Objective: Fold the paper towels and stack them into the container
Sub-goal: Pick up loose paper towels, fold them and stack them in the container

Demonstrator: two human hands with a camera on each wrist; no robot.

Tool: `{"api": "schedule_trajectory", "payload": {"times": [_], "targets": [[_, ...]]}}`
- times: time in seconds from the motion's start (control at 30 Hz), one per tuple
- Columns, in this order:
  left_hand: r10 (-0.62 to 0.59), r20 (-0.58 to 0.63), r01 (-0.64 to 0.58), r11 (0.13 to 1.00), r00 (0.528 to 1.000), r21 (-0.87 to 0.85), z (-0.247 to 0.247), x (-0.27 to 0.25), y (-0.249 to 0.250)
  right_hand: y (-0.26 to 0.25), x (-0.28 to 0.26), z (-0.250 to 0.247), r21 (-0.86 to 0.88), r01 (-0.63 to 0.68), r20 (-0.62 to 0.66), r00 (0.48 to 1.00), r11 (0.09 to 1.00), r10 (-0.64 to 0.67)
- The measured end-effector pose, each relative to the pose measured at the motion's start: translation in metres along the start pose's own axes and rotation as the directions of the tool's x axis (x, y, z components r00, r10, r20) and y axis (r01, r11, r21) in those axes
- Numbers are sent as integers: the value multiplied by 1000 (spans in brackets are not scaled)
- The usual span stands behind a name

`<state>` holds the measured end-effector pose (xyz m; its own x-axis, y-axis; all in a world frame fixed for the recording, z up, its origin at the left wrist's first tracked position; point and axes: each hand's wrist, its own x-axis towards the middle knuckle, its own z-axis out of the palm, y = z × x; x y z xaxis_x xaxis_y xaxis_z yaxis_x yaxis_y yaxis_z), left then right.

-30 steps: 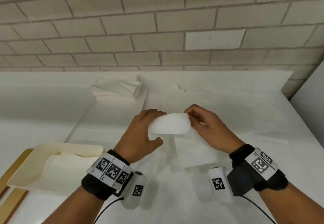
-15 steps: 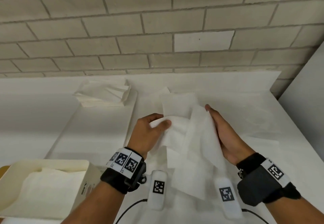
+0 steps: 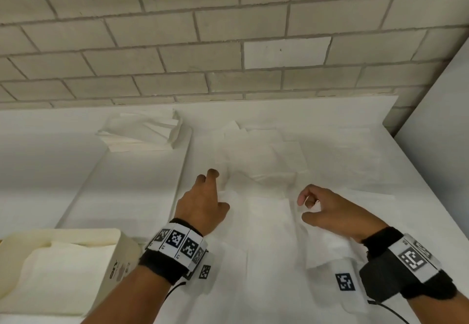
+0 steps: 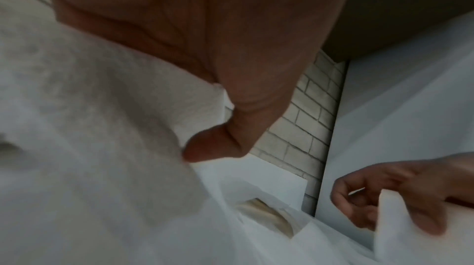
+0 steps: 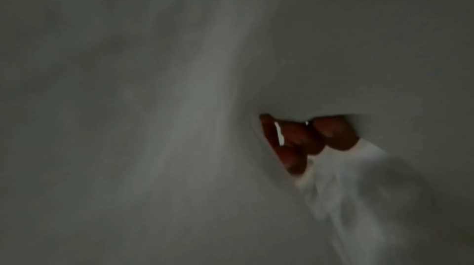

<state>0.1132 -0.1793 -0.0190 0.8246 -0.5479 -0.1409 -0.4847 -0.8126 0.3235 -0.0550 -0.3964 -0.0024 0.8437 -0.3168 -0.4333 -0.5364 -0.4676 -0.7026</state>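
Observation:
A white paper towel [image 3: 264,224] lies spread on the white table between my hands. My left hand [image 3: 217,191] holds its left edge, fingers stretched forward and thumb against the sheet. The left wrist view shows the towel [image 4: 89,147] draped over those fingers beside the thumb [image 4: 212,147]. My right hand [image 3: 303,209] pinches the right edge with curled fingers, as the right hand [image 4: 384,198] also appears from the left wrist. In the right wrist view the fingertips [image 5: 295,143] dig into the towel [image 5: 153,107]. The cream container [image 3: 76,233] at lower left holds folded towels [image 3: 58,273].
A stack of paper towels [image 3: 142,133] sits at the back left of the table [image 3: 127,184]. More loose sheets [image 3: 258,151] lie just beyond my hands. A brick wall [image 3: 228,31] backs the table and a white panel [image 3: 436,146] bounds its right side.
The towel, held up bunched between both hands a second ago, has opened out and come down onto the table. My hands have moved apart to its left and right edges.

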Motion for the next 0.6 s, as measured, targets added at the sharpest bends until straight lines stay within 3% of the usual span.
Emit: {"api": "schedule_trajectory", "payload": {"times": [0.1,0.2,0.27,0.3,0.37,0.4,0.43,0.47,0.5,0.53,0.57,0.6], "targets": [[34,-82,-34,999,996,8,-16,-8,4,-3,-12,-11,-66,168,-9,986,984,-169],[73,-281,-129,974,957,-187,-44,-15,6,-20,-28,-24,126,452,-165,887,883,-431],[30,-382,-166,929,924,-330,-69,-21,9,-37,-39,-29,488,568,-373,822,662,-430],[18,-401,-177,914,916,-364,-81,-25,12,-43,-41,-30,648,566,-422,824,509,-379],[41,-369,-221,859,929,-461,-101,-33,19,-49,-38,-26,796,535,-465,840,283,-280],[86,-304,-250,794,949,-555,-110,-40,25,-50,-32,-21,798,542,-493,838,262,-233],[168,-198,-257,722,966,-642,-119,-47,29,-50,-25,-16,738,586,-561,808,334,-178],[283,-79,-255,666,956,-701,-128,-55,33,-52,-18,-11,593,645,-674,725,481,-140],[410,32,-252,619,911,-744,-136,-64,36,-54,-12,-6,401,671,-776,610,624,-157],[523,107,-255,572,846,-780,-142,-72,39,-56,-9,-2,237,670,-830,516,703,-212],[609,141,-268,530,780,-804,-146,-76,40,-56,-8,2,128,669,-835,471,733,-285],[652,151,-298,524,743,-797,-147,-76,42,-57,-9,8,83,685,-807,473,724,-355]]}}
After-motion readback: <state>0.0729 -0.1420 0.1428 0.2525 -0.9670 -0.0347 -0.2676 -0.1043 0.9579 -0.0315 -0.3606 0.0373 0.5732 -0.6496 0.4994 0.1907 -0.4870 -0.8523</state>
